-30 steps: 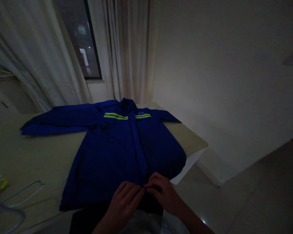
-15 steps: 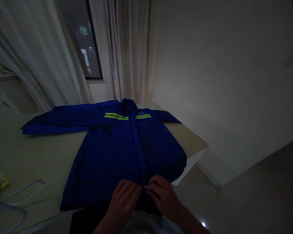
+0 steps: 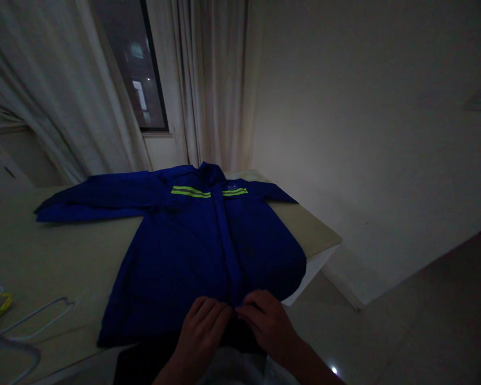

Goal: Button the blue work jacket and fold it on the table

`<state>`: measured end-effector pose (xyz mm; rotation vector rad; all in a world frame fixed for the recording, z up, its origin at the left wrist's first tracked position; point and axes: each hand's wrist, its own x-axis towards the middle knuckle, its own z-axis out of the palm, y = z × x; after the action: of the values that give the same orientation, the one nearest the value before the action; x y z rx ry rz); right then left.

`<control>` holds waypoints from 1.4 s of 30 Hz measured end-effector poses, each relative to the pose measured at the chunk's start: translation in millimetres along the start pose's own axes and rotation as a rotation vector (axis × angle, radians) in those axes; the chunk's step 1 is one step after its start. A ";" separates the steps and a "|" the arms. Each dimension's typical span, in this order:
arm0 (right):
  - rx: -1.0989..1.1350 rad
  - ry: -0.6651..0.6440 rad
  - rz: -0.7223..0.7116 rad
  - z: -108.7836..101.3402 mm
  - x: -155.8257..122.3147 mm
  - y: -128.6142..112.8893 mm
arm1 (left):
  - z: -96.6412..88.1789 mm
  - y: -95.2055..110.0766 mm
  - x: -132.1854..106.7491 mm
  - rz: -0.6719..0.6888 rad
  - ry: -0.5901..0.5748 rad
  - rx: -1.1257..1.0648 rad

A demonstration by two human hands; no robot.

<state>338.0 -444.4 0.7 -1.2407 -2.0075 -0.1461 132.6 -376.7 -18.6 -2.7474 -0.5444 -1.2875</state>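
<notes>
jacket (image 3: 184,251) of creased blue cloth

A dark blue jacket (image 3: 176,256) lies spread front up across the centre of the frame, collar (image 3: 211,172) toward the top and hem (image 3: 120,341) toward the bottom, one sleeve (image 3: 100,193) stretched to the left, the other angled right, yellow-green bands (image 3: 190,191) crossing the chest, a small pale mark (image 3: 232,187) above the right-hand band
</notes>
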 end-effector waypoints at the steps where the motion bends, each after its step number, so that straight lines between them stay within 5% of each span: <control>1: -0.017 0.003 -0.006 0.0 0.6 -0.7 | 0.6 -0.5 -1.1 -0.006 -0.005 -0.011; 8: -0.116 0.008 -0.040 4.7 0.4 -1.8 | -1.1 -1.1 -1.9 0.004 -0.011 -0.006; 25: 0.041 -0.157 0.109 4.2 -4.3 2.7 | -4.0 0.1 -0.3 0.007 -0.022 -0.039; 34: 0.424 -0.205 0.423 -2.0 0.5 0.6 | -10.0 -1.4 5.7 0.134 -0.049 0.029; 42: 0.189 -0.201 0.267 3.0 -1.3 3.4 | -9.6 -4.2 8.8 0.062 -0.070 -0.040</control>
<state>339.4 -442.3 -3.2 -1.4297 -1.9455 0.3026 129.4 -372.1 -6.1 -2.8267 -0.4394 -1.2056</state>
